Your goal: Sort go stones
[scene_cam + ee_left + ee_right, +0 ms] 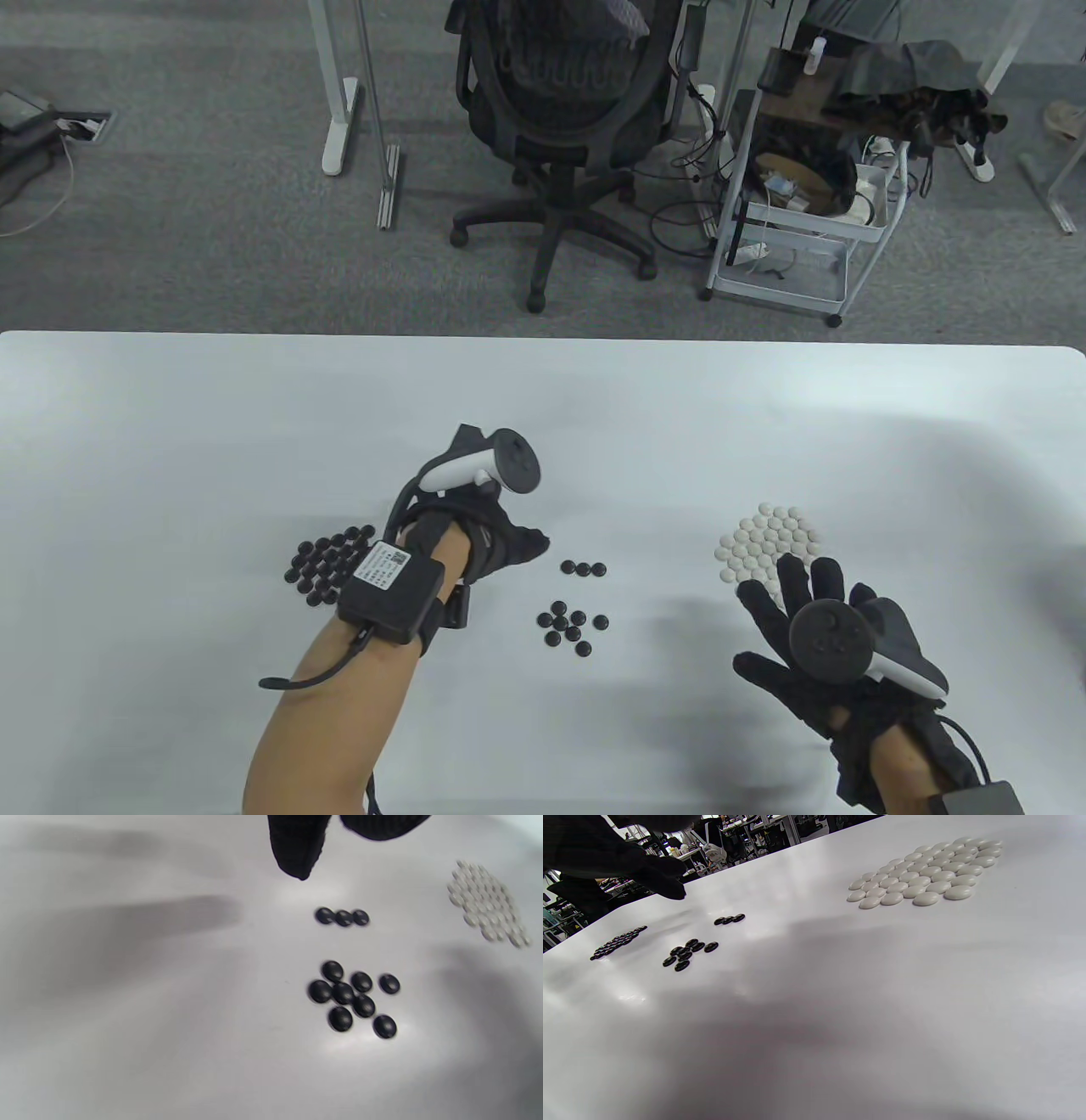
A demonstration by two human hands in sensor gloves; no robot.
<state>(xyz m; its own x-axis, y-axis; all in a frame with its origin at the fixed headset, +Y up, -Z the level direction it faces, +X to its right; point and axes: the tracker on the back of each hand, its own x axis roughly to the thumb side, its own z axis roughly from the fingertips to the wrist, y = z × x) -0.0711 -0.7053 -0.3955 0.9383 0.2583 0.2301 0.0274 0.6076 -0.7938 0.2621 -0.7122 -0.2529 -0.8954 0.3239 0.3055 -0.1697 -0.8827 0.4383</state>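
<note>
We saw our left hand (488,531), grip hidden, beside three black stones (584,568) mid-worktop (170,441), right hand (814,645) spread empty; best slide them gently toward the black pile (327,564).

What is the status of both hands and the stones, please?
Left hand and right hand hold nothing visible. Round black stones loose mid-table; white stones grouped. Nothing blocking.

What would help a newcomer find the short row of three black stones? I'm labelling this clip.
Start at the white table and look between the two gloved hands. Just right of the left hand lies the row of three black stones, touching in a straight line. The loose black cluster nearer the person is scattered, not lined up.
</note>
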